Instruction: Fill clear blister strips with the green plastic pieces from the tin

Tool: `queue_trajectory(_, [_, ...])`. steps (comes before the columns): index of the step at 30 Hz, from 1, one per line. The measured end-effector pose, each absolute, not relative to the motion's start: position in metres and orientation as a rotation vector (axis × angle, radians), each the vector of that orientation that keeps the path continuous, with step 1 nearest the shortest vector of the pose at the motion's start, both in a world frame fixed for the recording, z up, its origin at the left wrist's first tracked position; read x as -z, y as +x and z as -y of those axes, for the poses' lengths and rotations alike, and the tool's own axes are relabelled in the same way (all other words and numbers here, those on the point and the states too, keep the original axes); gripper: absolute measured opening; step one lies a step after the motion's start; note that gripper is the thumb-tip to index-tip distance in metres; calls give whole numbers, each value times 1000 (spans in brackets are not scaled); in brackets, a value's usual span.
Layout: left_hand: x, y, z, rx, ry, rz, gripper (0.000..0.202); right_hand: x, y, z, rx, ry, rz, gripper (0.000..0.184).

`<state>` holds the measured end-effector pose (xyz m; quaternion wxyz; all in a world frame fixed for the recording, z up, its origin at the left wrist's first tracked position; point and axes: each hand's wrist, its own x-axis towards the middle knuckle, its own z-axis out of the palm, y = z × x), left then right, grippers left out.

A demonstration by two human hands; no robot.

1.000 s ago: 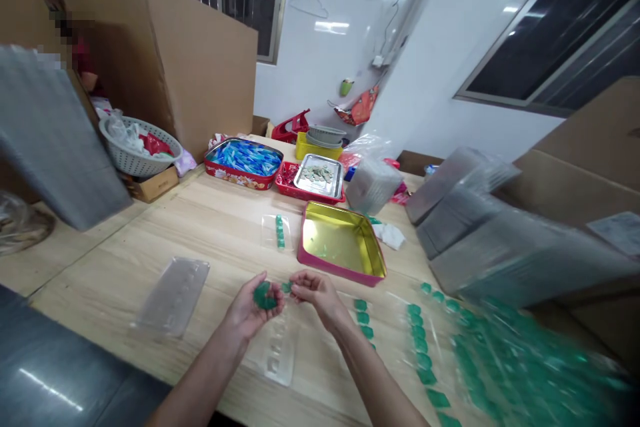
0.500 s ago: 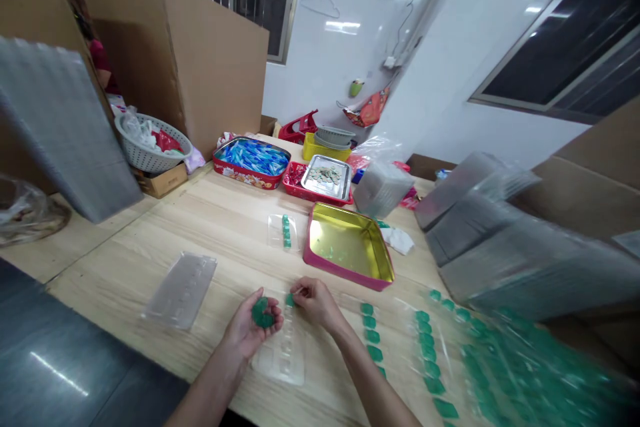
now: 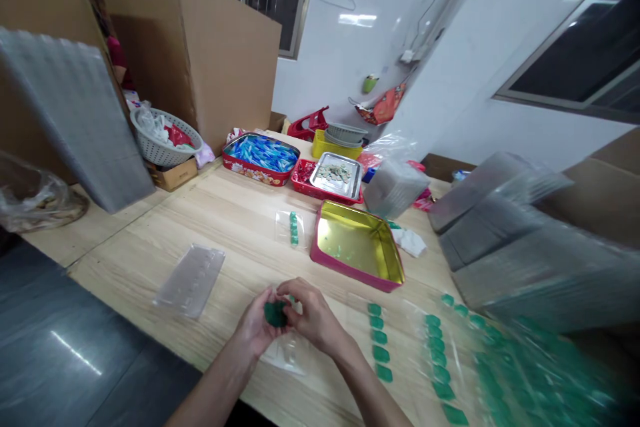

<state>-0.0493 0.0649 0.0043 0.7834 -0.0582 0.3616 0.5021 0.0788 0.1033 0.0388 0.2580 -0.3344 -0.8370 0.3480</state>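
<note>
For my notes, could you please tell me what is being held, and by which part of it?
Green pieces, cupped underneath by the left hand, with the right hand over their top.

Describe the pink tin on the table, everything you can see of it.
The tin is a shallow, rectangular metal tray or lid with rounded corners, glossy pink on its outer walls and shiny gold inside. It lies open side up and slightly skewed on the light wood-grain table. A few small green pieces rest on its gold floor.
</note>
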Motion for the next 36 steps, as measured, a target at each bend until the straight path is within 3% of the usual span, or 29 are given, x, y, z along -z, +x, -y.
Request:
queue_trajectory(10, [-9, -38, -55, -1156, -160, -830, 33, -31, 83, -83, -786, -1047, 2320, 20])
queue_trajectory(21, [0, -30, -41, -1082, 112, -919, 14, -17, 101, -80, -1054, -1136, 2130, 5])
queue_trajectory(26, [-7, -31, -37, -1124, 315, -968, 24, -1, 106, -80, -1399, -1154, 1772, 23])
queue_trajectory(31, [-10, -31, -38, -1085, 368, -982, 20, 16, 105, -81, -1721, -1062, 1451, 34])
queue_trajectory(36, [-5, -30, -40, -1066, 313, -997, 19, 18, 105, -91, -1416, -1156, 1599, 24])
